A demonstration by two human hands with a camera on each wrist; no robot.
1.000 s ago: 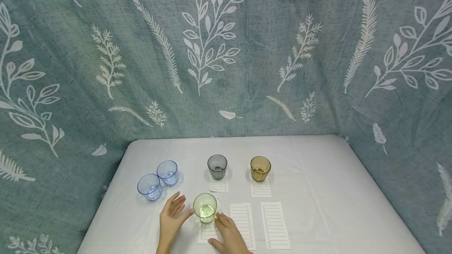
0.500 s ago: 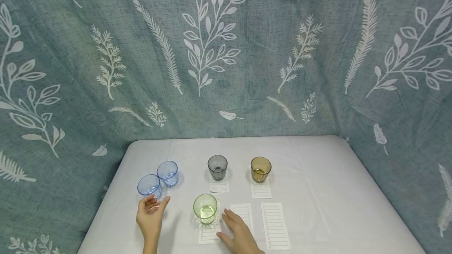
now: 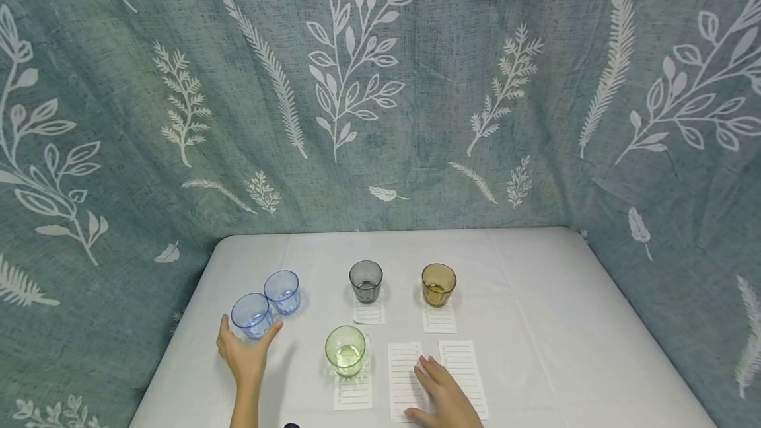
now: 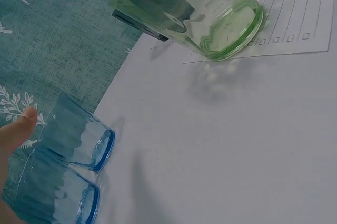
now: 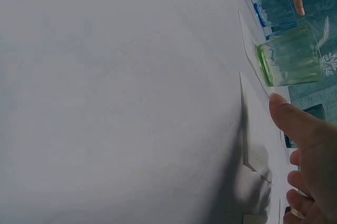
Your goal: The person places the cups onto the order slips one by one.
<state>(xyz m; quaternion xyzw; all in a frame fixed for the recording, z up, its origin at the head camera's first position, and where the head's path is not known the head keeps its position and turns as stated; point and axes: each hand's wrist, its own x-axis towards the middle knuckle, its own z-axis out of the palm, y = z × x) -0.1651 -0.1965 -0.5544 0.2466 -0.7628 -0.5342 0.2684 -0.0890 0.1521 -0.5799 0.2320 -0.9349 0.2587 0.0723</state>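
Observation:
My left hand (image 3: 245,353) is at the near side of the front blue glass (image 3: 252,316), its thumb and fingers spread to either side; whether they touch it I cannot tell. Just behind stands a second blue glass (image 3: 283,292). In the left wrist view the thumb (image 4: 22,126) reaches beside the blue glasses. My right hand (image 3: 447,393) hovers with fingers extended over two lined paper slips, holding nothing. Left of it a green glass (image 3: 345,351) stands upright on a paper slip (image 3: 353,393). The right wrist view shows the right thumb (image 5: 289,118) apart from the green glass.
A grey glass (image 3: 366,281) and an amber glass (image 3: 438,285) stand farther back, each on its own slip. Two more lined slips, one left (image 3: 405,375) and one right (image 3: 460,365), lie near the right hand. A patterned curtain (image 3: 380,117) hangs behind the white table (image 3: 582,349).
My left hand has left the green glass and moved left to the front blue glass, fingers spreading. My right hand has drawn away to the right. The glasses stay in place.

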